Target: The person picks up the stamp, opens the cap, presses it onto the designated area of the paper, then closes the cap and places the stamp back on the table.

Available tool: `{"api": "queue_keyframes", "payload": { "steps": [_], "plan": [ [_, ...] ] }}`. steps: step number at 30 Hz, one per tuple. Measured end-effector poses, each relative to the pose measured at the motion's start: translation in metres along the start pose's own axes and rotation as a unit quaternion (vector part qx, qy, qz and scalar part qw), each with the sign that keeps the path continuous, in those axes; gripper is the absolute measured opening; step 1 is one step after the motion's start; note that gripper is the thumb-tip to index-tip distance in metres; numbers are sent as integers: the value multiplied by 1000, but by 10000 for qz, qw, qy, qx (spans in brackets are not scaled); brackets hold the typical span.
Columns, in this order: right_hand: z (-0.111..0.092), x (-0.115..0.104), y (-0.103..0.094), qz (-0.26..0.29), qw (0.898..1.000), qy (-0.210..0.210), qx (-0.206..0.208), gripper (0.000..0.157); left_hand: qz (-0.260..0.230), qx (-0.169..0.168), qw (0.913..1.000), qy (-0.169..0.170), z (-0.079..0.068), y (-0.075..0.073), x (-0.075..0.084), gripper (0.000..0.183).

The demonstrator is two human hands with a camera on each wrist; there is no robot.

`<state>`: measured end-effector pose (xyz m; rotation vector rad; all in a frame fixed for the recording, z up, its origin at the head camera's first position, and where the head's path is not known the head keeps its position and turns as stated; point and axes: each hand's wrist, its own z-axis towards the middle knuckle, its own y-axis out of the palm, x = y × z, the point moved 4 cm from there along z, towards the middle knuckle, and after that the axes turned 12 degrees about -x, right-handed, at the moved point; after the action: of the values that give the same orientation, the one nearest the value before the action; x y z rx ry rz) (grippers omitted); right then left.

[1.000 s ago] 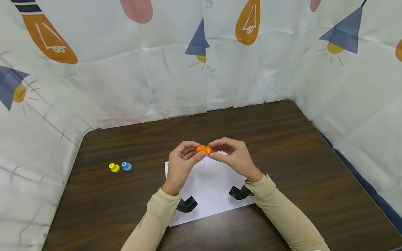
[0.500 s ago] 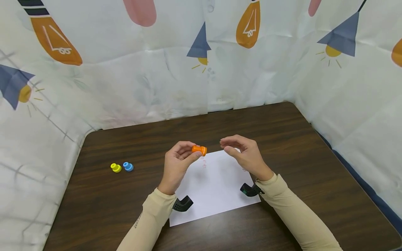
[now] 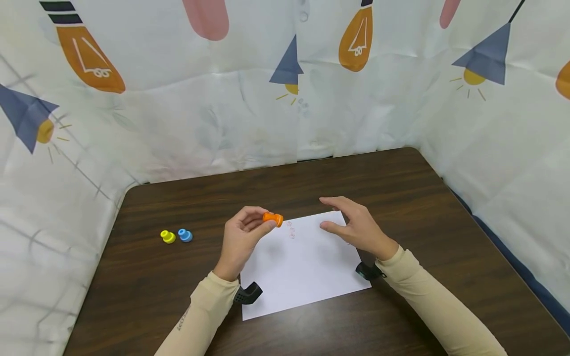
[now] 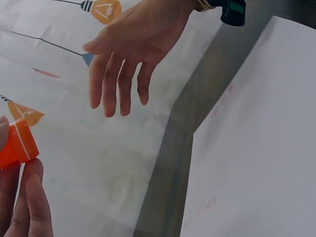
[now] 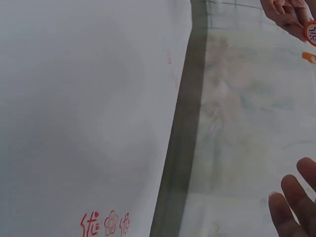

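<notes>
My left hand [image 3: 240, 242] pinches an orange stamp [image 3: 272, 218] between thumb and fingers, above the left part of a white sheet of paper [image 3: 303, 277]. In the right wrist view the stamp's round face [image 5: 311, 32] shows a dark mark within an orange rim. Over the sheet's right side is my right hand [image 3: 358, 227], fingers and thumb spread apart and holding nothing. Small red prints [image 3: 291, 231] run along the paper's far edge; close up, a flower print [image 5: 111, 223] sits between red characters.
A yellow stamp [image 3: 167, 237] and a blue stamp [image 3: 185, 235] stand side by side on the left of the dark wooden table [image 3: 427, 237]. A printed cloth curtain [image 3: 213, 118] hangs behind and at both sides of the table.
One second ago both hands held the orange stamp. The right hand has let go and moved right, its fingers opening. The left hand has carried the stamp a little to the left.
</notes>
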<state>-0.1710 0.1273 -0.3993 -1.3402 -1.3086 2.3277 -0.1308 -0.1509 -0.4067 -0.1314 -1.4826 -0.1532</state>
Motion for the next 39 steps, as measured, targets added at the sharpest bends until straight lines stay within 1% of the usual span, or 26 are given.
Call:
{"api": "queue_keyframes", "payload": {
  "steps": [2, 7, 10, 14, 17, 22, 26, 34, 39],
  "plan": [
    [-2, 2, 1, -75, 9999, 25, -133, 63, 125, 6, 9999, -76, -2, -4, -2, 34],
    [-9, 11, 5, -386, 9966, 355, -630, 75, 371, 35, 9991, -211, -7, -15, -6, 37],
    [-12, 18, 9, -708, 9917, 482, -959, 83, 442, 88, 9986, -272, -11, -22, -7, 38],
    [-17, 26, 13, -1067, 9856, 430, -1239, 91, 563, 109, 9978, -321, -15, -30, -8, 38],
    [-20, 31, 16, -1313, 9799, 440, -1434, 94, 675, 139, 9970, -359, -19, -36, -9, 39],
    [-27, 37, 20, -1598, 9693, 539, -1788, 99, 858, 270, 9944, -548, -25, -47, -10, 39],
    [-31, 42, 23, -1757, 9625, 603, -1979, 99, 981, 345, 9924, -652, -30, -54, -10, 40],
    [-34, 49, 28, -1928, 9543, 628, -2196, 102, 1179, 493, 9896, -657, -39, -65, -10, 41],
    [-36, 50, 29, -2024, 9485, 660, -2345, 103, 1133, 540, 9899, -662, -43, -69, -13, 42]
  ]
}}
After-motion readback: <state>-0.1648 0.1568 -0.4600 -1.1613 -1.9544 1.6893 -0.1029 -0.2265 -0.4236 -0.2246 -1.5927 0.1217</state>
